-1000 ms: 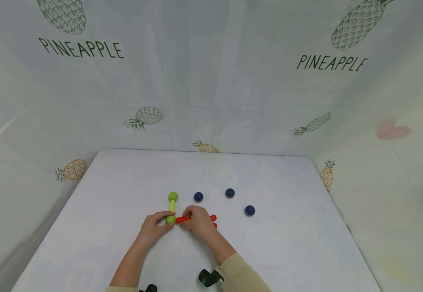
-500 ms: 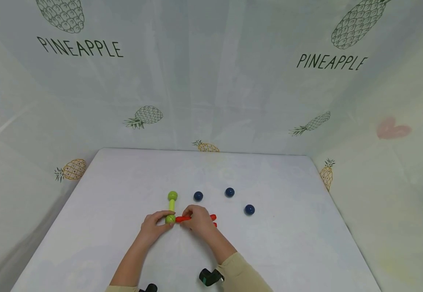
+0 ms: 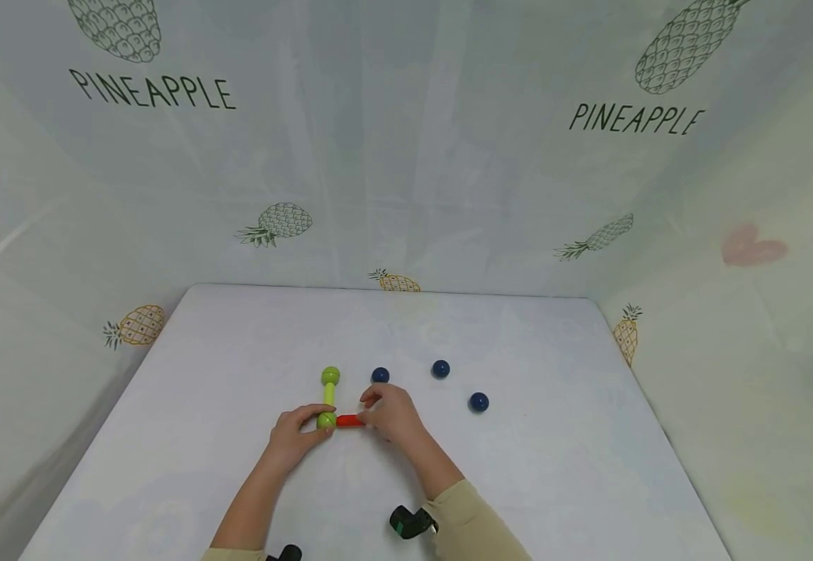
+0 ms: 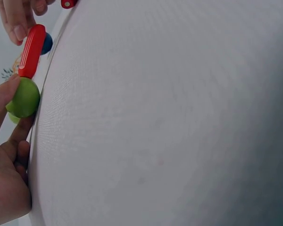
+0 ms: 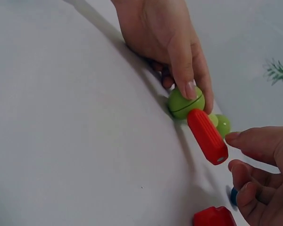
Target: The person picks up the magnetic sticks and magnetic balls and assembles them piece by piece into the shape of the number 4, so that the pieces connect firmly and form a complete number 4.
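Note:
In the head view my left hand (image 3: 294, 436) pinches a green ball (image 3: 326, 421) between thumb and finger. A yellow-green rod (image 3: 330, 394) joins this ball to a second green ball (image 3: 330, 375) farther back. From the pinched ball a red ridged rod (image 3: 348, 421) sticks out to the right, with a small metallic dot on its free end in the right wrist view. My right hand (image 5: 264, 174) is beside that free end, holding nothing, its thumb and fingers spread apart.
Beyond the hands lie dark blue balls: one (image 3: 380, 375) close to my right hand, another (image 3: 440, 369) farther right, and a third (image 3: 478, 402) nearer. Other red pieces (image 5: 214, 217) lie near my right hand. Patterned cloth (image 3: 406, 156) rises behind the white table (image 3: 553, 467).
My right hand has let go of the red rod and drawn slightly back to the right. The rod stays against the green ball, and my left hand keeps its pinch.

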`<state>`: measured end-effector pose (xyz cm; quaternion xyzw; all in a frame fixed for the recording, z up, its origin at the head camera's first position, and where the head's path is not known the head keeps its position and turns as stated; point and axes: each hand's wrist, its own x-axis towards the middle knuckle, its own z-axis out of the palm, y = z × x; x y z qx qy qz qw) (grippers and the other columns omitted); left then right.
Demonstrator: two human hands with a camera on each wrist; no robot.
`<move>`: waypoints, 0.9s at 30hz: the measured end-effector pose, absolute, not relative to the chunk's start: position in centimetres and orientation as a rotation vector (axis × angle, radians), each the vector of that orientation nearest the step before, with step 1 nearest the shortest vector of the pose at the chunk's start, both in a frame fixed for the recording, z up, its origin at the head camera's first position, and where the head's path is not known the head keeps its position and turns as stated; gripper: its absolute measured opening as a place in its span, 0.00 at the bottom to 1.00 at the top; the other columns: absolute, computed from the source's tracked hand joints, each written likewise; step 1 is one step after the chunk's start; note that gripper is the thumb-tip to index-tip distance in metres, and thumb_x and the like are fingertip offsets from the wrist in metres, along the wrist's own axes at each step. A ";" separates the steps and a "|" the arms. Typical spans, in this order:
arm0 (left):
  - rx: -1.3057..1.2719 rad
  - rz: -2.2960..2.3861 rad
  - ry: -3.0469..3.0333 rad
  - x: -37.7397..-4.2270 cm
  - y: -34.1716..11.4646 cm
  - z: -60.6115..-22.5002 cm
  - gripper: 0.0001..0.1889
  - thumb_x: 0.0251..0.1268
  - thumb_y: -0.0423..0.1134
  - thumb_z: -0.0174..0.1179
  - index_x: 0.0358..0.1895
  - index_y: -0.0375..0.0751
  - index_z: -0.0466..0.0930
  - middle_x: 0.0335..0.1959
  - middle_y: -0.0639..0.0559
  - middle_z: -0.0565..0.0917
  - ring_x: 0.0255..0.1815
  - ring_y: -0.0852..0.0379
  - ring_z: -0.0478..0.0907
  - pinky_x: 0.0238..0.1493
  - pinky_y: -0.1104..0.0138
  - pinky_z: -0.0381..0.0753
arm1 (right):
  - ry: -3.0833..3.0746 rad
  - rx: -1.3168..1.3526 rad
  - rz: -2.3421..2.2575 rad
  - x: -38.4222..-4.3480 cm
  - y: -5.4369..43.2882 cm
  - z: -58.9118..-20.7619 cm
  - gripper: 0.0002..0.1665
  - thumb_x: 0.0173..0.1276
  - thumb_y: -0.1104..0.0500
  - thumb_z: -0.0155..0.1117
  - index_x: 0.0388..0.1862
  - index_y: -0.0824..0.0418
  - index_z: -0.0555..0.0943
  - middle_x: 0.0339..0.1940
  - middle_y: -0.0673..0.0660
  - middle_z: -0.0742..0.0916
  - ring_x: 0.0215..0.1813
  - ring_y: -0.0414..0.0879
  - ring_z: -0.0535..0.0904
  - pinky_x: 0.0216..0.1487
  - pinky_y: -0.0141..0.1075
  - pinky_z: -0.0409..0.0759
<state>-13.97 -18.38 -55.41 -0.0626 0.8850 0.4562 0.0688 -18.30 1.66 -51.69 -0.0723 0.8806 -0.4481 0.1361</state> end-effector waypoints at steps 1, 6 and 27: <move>-0.189 1.372 2.665 -14.0 -18.4 -55.4 0.17 0.60 0.38 0.68 0.53 0.52 0.84 0.60 0.43 0.77 0.64 0.38 0.62 0.58 0.34 0.62 | 2.559 -0.210 -1.292 -18.4 1.7 -51.7 0.12 0.57 0.62 0.75 0.40 0.57 0.83 0.32 0.48 0.81 0.28 0.41 0.74 0.27 0.31 0.75; -0.198 1.365 2.664 -14.1 -18.4 -55.5 0.17 0.60 0.39 0.68 0.54 0.52 0.84 0.61 0.43 0.77 0.64 0.38 0.63 0.58 0.35 0.62 | 2.612 -0.207 -1.283 -18.7 2.1 -51.6 0.12 0.56 0.60 0.75 0.39 0.57 0.83 0.33 0.48 0.81 0.30 0.42 0.74 0.30 0.32 0.75; -0.218 1.376 2.652 -14.1 -18.3 -55.9 0.17 0.60 0.38 0.68 0.53 0.54 0.84 0.60 0.46 0.77 0.64 0.40 0.63 0.58 0.36 0.64 | 2.797 -0.094 -1.365 -20.2 2.8 -52.2 0.11 0.57 0.61 0.75 0.39 0.56 0.85 0.42 0.52 0.78 0.46 0.48 0.74 0.47 0.38 0.78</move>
